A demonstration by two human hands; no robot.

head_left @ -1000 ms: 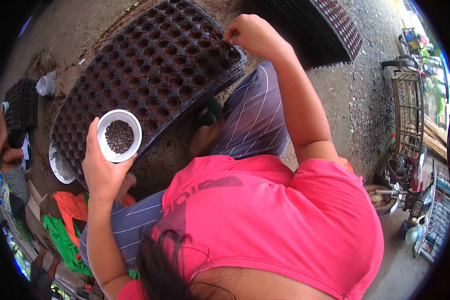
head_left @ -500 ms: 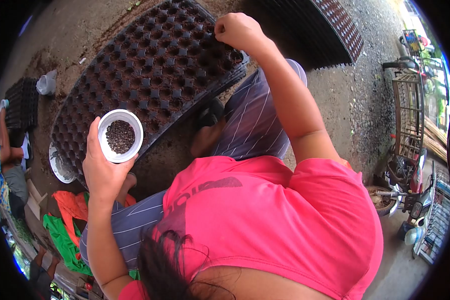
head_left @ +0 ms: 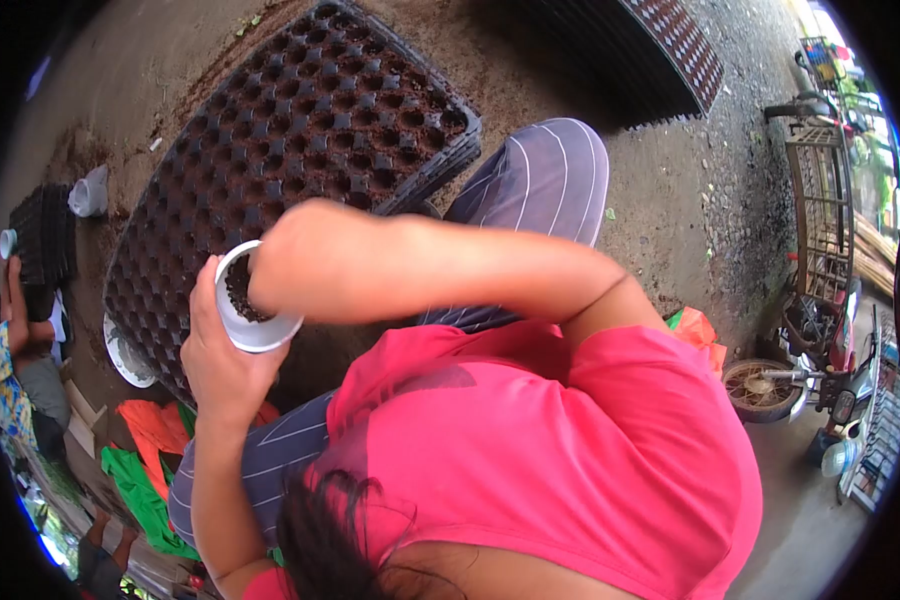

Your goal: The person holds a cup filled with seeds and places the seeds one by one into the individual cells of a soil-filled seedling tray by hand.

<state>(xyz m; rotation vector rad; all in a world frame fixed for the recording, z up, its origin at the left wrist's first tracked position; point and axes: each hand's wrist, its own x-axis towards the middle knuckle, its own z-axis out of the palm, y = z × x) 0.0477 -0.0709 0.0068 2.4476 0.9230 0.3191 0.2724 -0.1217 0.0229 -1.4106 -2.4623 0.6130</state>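
Left hand: I read it curled round cup, holding it, mouth toward camera. Dark grains inside cup, just beyond left thumb and fingers. Right hand: at cup mouth, partly covering grains; fingertips hidden, I cannot tell pinch. Tray: beyond cup, brown soil in cells. Stack: well apart, beyond right knee.

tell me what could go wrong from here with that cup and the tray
The right hand is at the mouth of the white cup, so a knock could spill the dark grains. Only the left hand holds the cup, so it might slip. Spilled grains may be hard to spot on the dark tray.
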